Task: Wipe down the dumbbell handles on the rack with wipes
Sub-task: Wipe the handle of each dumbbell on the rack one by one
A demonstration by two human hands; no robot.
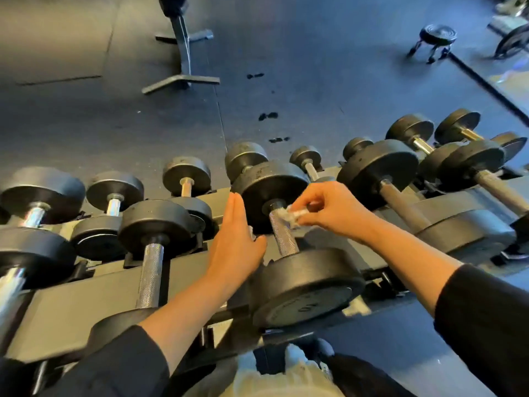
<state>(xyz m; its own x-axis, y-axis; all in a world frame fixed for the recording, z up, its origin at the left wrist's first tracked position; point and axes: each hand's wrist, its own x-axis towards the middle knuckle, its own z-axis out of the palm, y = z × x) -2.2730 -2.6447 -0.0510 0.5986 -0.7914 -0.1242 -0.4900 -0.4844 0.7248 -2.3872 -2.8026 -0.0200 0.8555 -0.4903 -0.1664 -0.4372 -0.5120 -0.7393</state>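
- Step in hand: wiping one handle mid-rack. The right hand [329, 209] pinches a small crumpled white wipe [293, 214] between thumb and curled fingertips and presses it on the top end of the knurled silver steel handle [283, 233], just under the far plate.
- The left hand [236, 239] is flat with fingers straight and together, holding nothing. It looks braced against the rim of the far black round plate [272, 190] at about 9 o'clock from the handle; actual contact is hard to confirm from here, so call it probable.
- Where the thing is: this black-plated dumbbell lies across the dark grey metal rack [71, 305], centre frame. Its near plate [306, 287] is at 6 o'clock from the handle, the far plate at 12.
- Next move, as a judgement: drag the wipe down the bar toward the near plate, likely wrapping round it to catch the underside. Only the upper end is covered now, so most of the handle is still to do.
- Look of the handle: cross-hatched knurl, dull silver, short, no obvious wet sheen visible.
- Wipe: bunched small, frayed-looking, covers only a sliver of bar at a time.
- Neighbours: another knurled silver handle [150, 276] at 8 o'clock and a darker bar [406, 207] at 3 o'clock, both untouched by either hand.
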